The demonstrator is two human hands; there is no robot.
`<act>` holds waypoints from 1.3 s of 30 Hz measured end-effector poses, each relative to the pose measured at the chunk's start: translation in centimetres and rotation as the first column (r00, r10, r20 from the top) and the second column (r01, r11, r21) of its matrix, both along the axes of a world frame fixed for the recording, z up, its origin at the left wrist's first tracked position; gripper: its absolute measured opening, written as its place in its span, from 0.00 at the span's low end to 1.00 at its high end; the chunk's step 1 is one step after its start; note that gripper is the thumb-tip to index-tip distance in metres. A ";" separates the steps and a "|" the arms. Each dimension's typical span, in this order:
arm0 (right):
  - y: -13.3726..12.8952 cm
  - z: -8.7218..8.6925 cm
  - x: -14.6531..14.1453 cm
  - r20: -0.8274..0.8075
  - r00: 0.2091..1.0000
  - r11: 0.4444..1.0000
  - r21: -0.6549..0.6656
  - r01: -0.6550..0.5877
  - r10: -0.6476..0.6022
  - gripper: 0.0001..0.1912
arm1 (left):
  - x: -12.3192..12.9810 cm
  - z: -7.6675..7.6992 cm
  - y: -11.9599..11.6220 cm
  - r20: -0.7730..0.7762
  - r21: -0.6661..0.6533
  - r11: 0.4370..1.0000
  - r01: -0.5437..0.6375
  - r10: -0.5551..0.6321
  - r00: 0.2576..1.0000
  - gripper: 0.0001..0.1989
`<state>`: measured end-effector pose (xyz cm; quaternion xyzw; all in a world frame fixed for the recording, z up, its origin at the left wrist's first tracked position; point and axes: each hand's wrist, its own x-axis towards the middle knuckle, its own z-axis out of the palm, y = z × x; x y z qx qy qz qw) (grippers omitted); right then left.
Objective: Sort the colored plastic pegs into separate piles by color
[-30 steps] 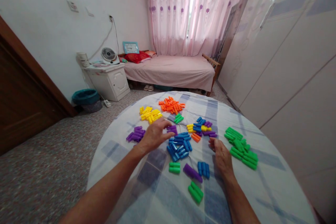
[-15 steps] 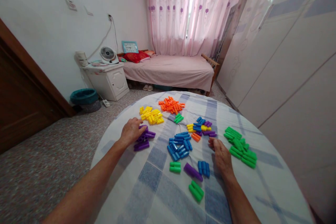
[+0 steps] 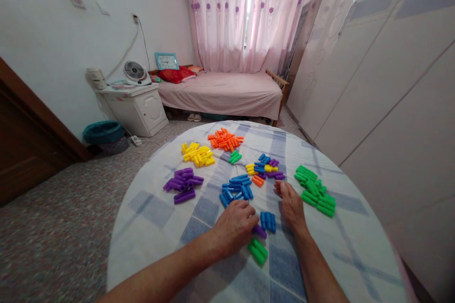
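Observation:
My left hand (image 3: 237, 227) is low over the near middle of the table, palm down with fingers curled. Whatever sits under its fingertips is hidden. From beside those fingers shows the right end of a purple tube-shaped piece (image 3: 260, 231). Just below are joined green pieces (image 3: 258, 252); joined blue pieces (image 3: 268, 222) are to the right. My right hand (image 3: 292, 206) rests on the table on its side, fingers loosely stretched, nothing visible in them. Near its fingertips are an orange piece (image 3: 258, 181) and a mixed purple, yellow and blue cluster (image 3: 263, 168).
Loose plastic pieces lie in colour piles: purple (image 3: 183, 183), yellow (image 3: 197, 155), orange (image 3: 225, 140), blue (image 3: 237, 187) and green (image 3: 314, 191). A small green group (image 3: 235, 156) lies near the orange pile. A checked cloth covers the round table (image 3: 142, 241). Behind it is a bed (image 3: 223, 87).
My left hand has left the purple pile and moved right and nearer, now covering the small green piece and part of the purple one. My right hand stays in place; the view has shifted slightly.

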<state>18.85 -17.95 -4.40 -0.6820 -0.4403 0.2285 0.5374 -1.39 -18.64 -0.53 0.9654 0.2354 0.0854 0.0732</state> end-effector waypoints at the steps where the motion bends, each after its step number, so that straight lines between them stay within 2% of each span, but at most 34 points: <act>1: 0.0 0.0 0.0 0.006 1.000 1.000 -0.002 0.000 0.000 0.24 | 0.2 -0.4 0.2 -0.026 0.012 1.000 0.000 0.001 1.000 0.05; 3: 0.0 0.0 0.1 0.022 1.000 1.000 -0.009 -0.005 0.005 0.24 | 0.2 -0.8 0.4 -0.056 0.023 1.000 -0.013 0.014 0.998 0.04; 6: 0.0 -0.1 0.2 0.039 0.999 1.000 -0.017 -0.019 0.020 0.24 | -0.6 -0.4 0.5 -0.009 0.002 0.999 -0.051 0.051 0.999 0.07; 9: 0.0 -0.1 0.2 0.039 0.999 0.999 -0.024 -0.021 0.022 0.24 | -2.9 0.8 0.6 0.172 -0.042 0.991 -0.129 0.134 0.976 0.10; 11: 0.0 0.0 0.1 0.036 0.999 0.999 -0.034 -0.011 0.012 0.24 | -5.3 1.4 1.1 0.333 -0.048 0.966 -0.252 0.254 0.908 0.12; 14: 0.0 0.2 0.0 0.036 0.999 0.999 -0.053 0.010 -0.008 0.24 | -9.7 1.3 2.1 0.508 -0.028 0.860 -0.509 0.451 0.734 0.11; 17: 0.0 0.2 0.0 0.044 0.999 0.997 -0.070 0.012 -0.009 0.23 | -13.8 -0.2 3.1 0.547 -0.011 0.719 -0.695 0.586 0.598 0.10; 19: 0.0 0.2 0.0 0.053 0.999 0.997 -0.078 0.006 -0.002 0.23 | -15.8 -1.6 3.7 0.529 -0.023 0.648 -0.761 0.653 0.541 0.11; 22: -0.1 0.3 0.0 0.074 0.997 0.997 -0.083 0.003 0.003 0.23 | -17.2 -3.5 4.4 0.484 -0.071 0.569 -0.819 0.738 0.471 0.13; 24: -0.1 0.2 0.0 0.079 0.997 0.996 -0.084 0.010 -0.004 0.23 | -17.3 -4.2 4.7 0.451 -0.099 0.546 -0.832 0.770 0.452 0.14; 26: -0.1 0.1 0.1 0.076 0.997 0.997 -0.081 0.013 -0.007 0.23 | -17.1 -4.3 4.7 0.439 -0.107 0.535 -0.838 0.782 0.443 0.15; 28: 0.0 0.0 0.2 0.073 0.997 0.997 -0.078 0.007 -0.001 0.23 | -16.4 -3.6 4.2 0.472 -0.085 0.530 -0.844 0.768 0.434 0.17; 30: 0.1 -0.2 0.3 0.072 0.997 0.997 -0.076 -0.003 0.008 0.23 | -15.3 -2.3 3.4 0.537 -0.050 0.562 -0.825 0.712 0.452 0.17; 34: 0.1 -0.1 0.3 0.071 0.997 0.997 -0.075 0.004 0.001 0.24 | -11.2 0.3 2.1 0.585 -0.072 0.771 -0.632 0.546 0.599 0.14; 36: 0.1 -0.1 0.2 0.067 0.998 0.997 -0.075 0.005 0.001 0.24 | -8.7 0.6 2.4 0.562 -0.154 0.836 -0.527 0.513 0.649 0.14; 39: 0.1 -0.1 0.3 0.052 0.999 0.998 -0.069 -0.007 0.011 0.25 | -5.5 -0.5 4.6 0.523 -0.291 0.837 -0.464 0.545 0.655 0.15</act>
